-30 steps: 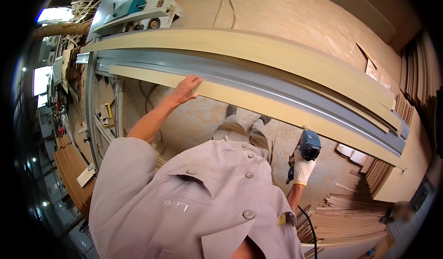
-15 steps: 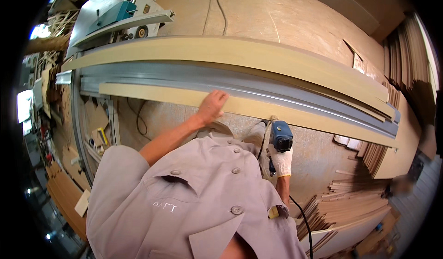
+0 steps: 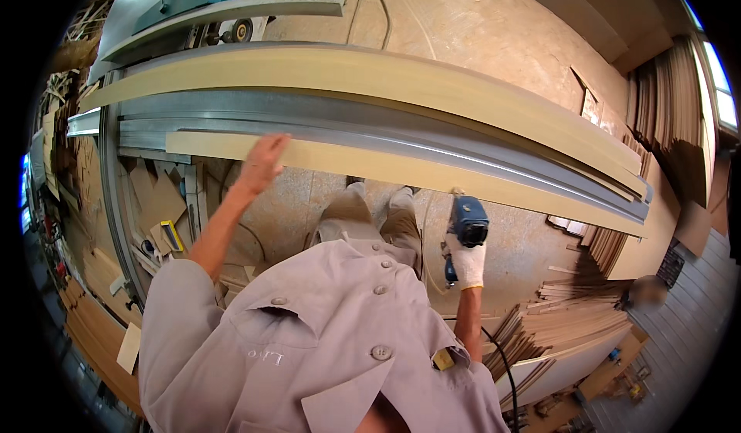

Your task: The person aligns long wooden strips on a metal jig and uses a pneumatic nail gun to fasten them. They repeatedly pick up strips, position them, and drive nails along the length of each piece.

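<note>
My left hand (image 3: 262, 167), bare, is at the near edge of a long narrow yellowish board (image 3: 355, 161). Its fingers are bent over the top face and appear closed on the edge. My right hand (image 3: 467, 265) wears a white knit glove and is wrapped round a blue corded power tool (image 3: 470, 218) with a black end. The tool is at the board's near edge, right of my left hand; its working side is hidden, so I cannot tell whether it touches. A black cord (image 3: 505, 360) trails back past my right forearm.
The board lies along a grey metal rail bench (image 3: 231, 109), with a wider yellowish board (image 3: 347, 74) on the far side. A machine with a teal part (image 3: 185, 5) stands far left. Stacks of thin panels (image 3: 571, 321) lie to the right; a yellow-framed tool (image 3: 171, 236) is at left.
My left hand has shifted left along the narrow board. My right hand keeps the power tool at the near edge, in nearly the same place. My legs now show more below the board.
</note>
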Demonstrator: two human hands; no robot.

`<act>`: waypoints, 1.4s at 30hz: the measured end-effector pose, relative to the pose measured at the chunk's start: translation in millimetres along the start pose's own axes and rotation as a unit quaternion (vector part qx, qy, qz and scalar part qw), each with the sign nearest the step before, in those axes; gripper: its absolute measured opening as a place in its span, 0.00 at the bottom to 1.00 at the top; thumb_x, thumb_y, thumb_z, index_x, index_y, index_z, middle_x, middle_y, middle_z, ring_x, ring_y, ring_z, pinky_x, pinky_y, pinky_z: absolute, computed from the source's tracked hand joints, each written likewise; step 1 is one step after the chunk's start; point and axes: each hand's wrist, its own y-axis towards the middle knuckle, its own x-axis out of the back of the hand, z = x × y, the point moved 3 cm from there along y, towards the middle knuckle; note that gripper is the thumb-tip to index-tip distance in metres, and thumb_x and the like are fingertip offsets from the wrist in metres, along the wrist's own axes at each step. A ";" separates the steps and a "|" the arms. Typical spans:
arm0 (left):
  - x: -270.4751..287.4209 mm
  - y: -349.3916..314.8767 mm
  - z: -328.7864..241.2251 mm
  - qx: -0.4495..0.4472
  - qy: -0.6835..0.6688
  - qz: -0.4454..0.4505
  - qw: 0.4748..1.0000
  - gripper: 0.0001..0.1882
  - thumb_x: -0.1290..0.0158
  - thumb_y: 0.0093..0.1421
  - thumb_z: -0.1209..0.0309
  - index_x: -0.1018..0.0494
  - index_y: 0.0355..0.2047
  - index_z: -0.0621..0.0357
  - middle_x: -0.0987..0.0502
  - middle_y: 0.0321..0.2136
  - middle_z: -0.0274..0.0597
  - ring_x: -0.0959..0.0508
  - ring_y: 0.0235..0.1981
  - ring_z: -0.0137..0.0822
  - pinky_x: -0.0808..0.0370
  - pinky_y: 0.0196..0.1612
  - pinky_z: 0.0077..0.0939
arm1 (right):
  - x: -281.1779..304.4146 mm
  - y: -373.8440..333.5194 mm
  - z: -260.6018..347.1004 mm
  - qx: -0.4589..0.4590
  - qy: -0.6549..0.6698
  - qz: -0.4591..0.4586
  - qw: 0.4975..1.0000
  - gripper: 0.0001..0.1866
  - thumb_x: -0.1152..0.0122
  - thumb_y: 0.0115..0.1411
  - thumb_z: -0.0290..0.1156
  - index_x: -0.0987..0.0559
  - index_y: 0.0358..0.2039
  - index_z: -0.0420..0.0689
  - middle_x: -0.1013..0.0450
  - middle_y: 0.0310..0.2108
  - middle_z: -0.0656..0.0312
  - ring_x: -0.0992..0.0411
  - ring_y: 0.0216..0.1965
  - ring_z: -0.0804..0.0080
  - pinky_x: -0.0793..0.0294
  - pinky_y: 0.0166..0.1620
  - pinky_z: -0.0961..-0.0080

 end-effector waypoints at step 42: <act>20.9 3.3 19.7 0.044 -0.003 0.044 0.998 0.36 0.36 0.40 0.80 0.28 0.55 0.64 0.25 0.50 0.46 0.27 0.53 0.48 0.28 0.60 0.39 | -150.3 -38.6 111.1 0.046 -0.088 0.065 0.993 0.14 0.25 0.51 0.26 0.21 0.35 0.37 0.22 0.29 0.59 0.24 0.31 0.71 0.23 0.39 0.71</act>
